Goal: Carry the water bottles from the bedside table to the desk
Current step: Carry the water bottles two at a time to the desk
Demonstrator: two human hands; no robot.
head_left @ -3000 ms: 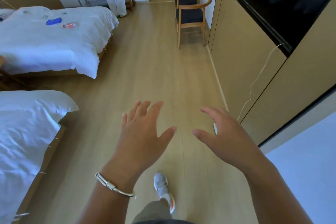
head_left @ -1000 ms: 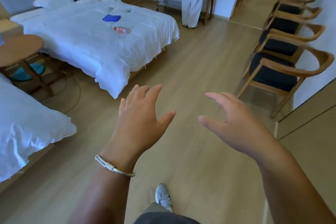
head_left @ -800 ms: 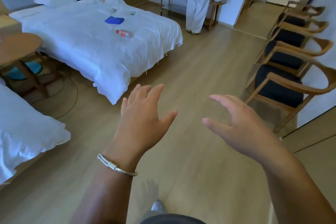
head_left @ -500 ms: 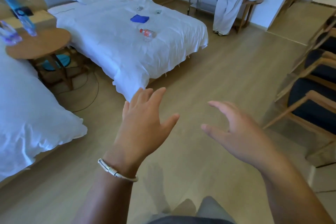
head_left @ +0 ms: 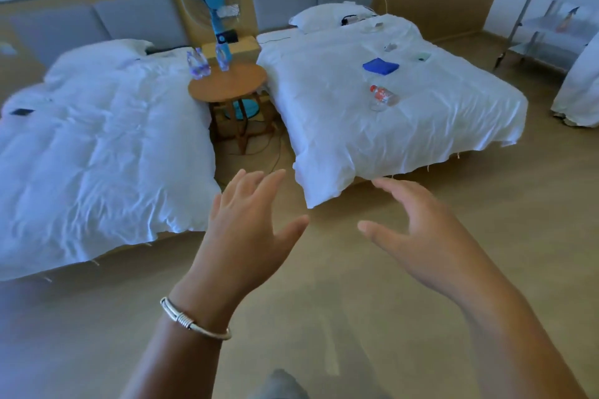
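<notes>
**Both hands held empty above the floor, bottles at the far edge of the bedside table**

While nothing is gripped by either hand, the scene can be read from the left edge across. A bed with a white duvet [head_left: 97, 146] is seen at the left, with a dark flat object [head_left: 21, 112] lying near its outer edge. Between the two beds a round wooden bedside table [head_left: 228, 87] is placed, and two clear water bottles [head_left: 198, 64] [head_left: 223, 58] are stood upright at its far rim, close together. Just behind them a blue fan [head_left: 212, 0] is seen. The left hand [head_left: 241, 233], with a silver bangle [head_left: 191, 322] worn at its wrist, is held over the wooden floor with fingers spread and straight. The right hand [head_left: 418, 236] is held beside it, apart from it, with fingers loosely extended. On the second bed [head_left: 389, 126], a folded blue cloth [head_left: 381, 66] and a red-labelled bottle [head_left: 382, 98] lying on its side are seen. A metal trolley [head_left: 547, 16] is placed at the far right.
</notes>
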